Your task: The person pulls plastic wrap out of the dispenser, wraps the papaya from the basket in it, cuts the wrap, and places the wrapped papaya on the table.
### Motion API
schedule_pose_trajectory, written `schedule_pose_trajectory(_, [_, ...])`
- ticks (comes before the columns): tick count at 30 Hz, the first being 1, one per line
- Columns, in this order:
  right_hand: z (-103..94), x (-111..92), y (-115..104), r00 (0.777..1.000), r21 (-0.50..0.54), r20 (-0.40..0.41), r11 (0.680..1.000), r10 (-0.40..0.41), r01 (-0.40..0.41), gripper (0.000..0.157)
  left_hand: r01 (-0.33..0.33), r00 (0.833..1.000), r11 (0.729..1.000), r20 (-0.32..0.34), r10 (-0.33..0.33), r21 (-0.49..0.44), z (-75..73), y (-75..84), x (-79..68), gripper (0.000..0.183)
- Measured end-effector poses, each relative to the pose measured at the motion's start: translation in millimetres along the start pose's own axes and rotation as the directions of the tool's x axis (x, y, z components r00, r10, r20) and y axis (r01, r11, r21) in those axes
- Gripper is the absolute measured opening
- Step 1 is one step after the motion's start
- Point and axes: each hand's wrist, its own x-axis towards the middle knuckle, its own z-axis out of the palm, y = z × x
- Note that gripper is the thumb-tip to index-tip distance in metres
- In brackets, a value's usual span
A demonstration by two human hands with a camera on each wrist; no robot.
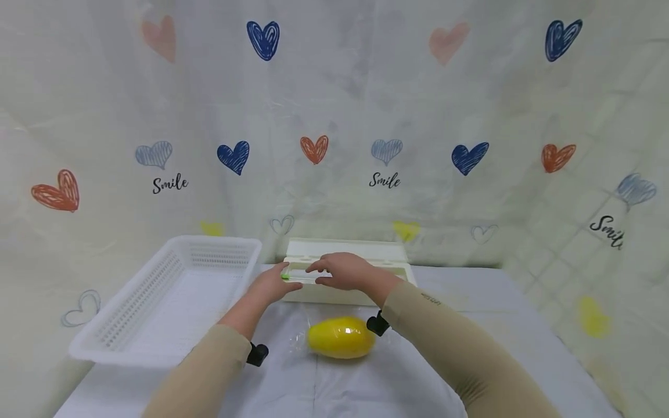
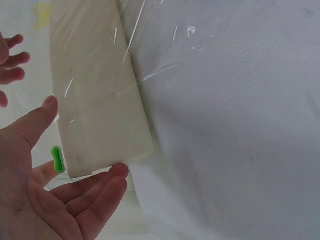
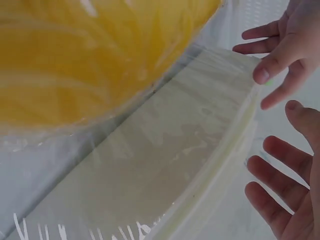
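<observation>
A long cream cling film dispenser box (image 1: 334,294) lies across the table with its lid (image 1: 345,249) raised at the back. My left hand (image 1: 273,284) is at the box's left end, fingers spread; its fingertips touch the end and the thumb is by the upper edge. Close to these fingers sits a small green slider (image 2: 58,159). Over the opening hovers my right hand (image 1: 347,271), its fingers loosely bent with nothing held. In front of the box lies a yellow oval fruit (image 1: 341,338) under clear film, its exact kind unclear. Film also covers the box's front.
To the left stands a white plastic basket (image 1: 125,342) with perforated walls. A pale cloth (image 1: 470,331) covers the table. Behind hangs a curtain (image 1: 334,104) printed with hearts and "Smile".
</observation>
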Motion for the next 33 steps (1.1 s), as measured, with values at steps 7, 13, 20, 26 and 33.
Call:
schedule_pose_trajectory(7, [-0.1,29.5,-15.0,0.999,-0.018,0.035,0.999,-0.027,0.028,0.034,-0.008,1.000,0.999,-0.003,0.008,0.035,-0.9,-3.2,1.1,0.072])
schedule_pose_trajectory(13, [9.2,52.5,-21.9,0.996,-0.068,0.064,0.996,-0.062,0.066,0.036,0.004,1.000,1.000,-0.017,-0.004,-0.019,-1.9,-3.9,0.0,0.070])
schedule_pose_trajectory(20, [18.3,68.9,-24.2,0.996,-0.076,0.073,0.996,-0.049,0.055,0.036,-0.022,0.999,0.999,-0.024,0.021,-0.049,-1.2,-3.8,0.6,0.060])
schedule_pose_trajectory(26, [19.5,74.5,-24.4,0.995,-0.041,0.091,0.998,-0.045,0.049,0.034,-0.035,0.999,0.996,-0.031,0.033,-0.080,-0.5,-1.0,3.2,0.050])
schedule_pose_trajectory(33, [21.1,78.0,-20.3,0.996,-0.050,0.057,0.996,-0.075,0.078,0.025,-0.050,0.998,0.999,-0.033,0.049,-0.015,-2.8,-4.0,3.6,0.054])
